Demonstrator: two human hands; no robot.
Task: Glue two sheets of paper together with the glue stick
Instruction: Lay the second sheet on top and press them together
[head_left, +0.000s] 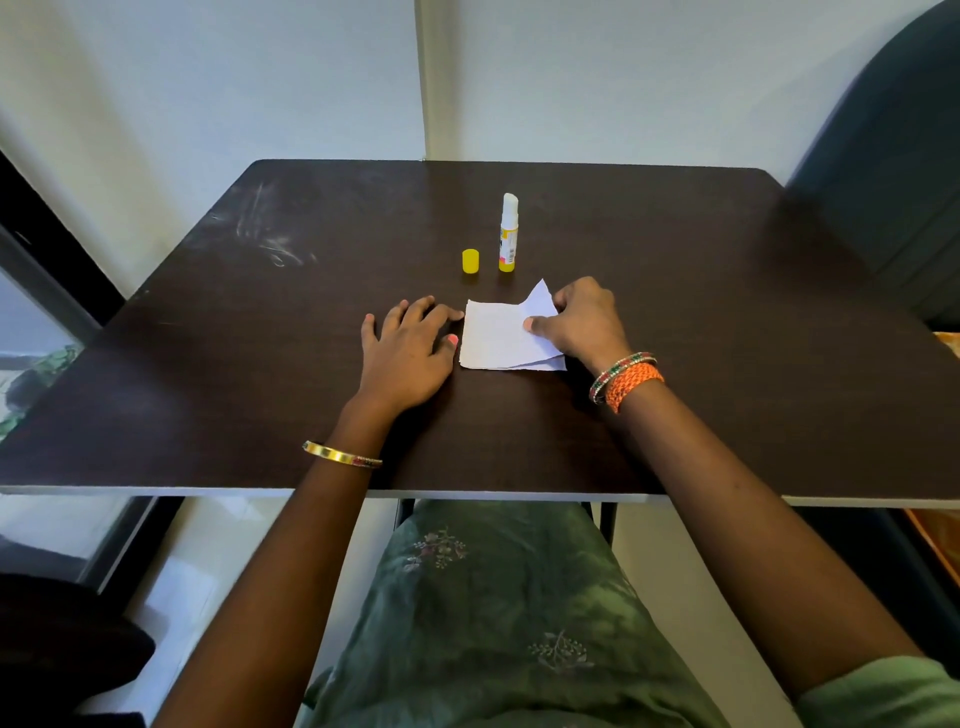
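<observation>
Two small white paper sheets lie stacked near the middle of the dark table (208, 364). The lower sheet (491, 340) lies flat. My right hand (582, 322) pinches the upper sheet (540, 304) between thumb and fingers and holds its far right corner lifted. My left hand (410, 348) rests flat on the table just left of the paper, fingers spread, fingertips touching the sheet's left edge. Beyond the paper the glue stick (508, 234) stands upright and uncapped, its white glue exposed. Its yellow cap (470, 261) stands to its left.
A dark chair back (893, 130) rises at the right behind the table. White walls stand close behind the table's far edge. A window frame (47, 270) runs along the left. My lap in green cloth (498, 613) is below the near edge.
</observation>
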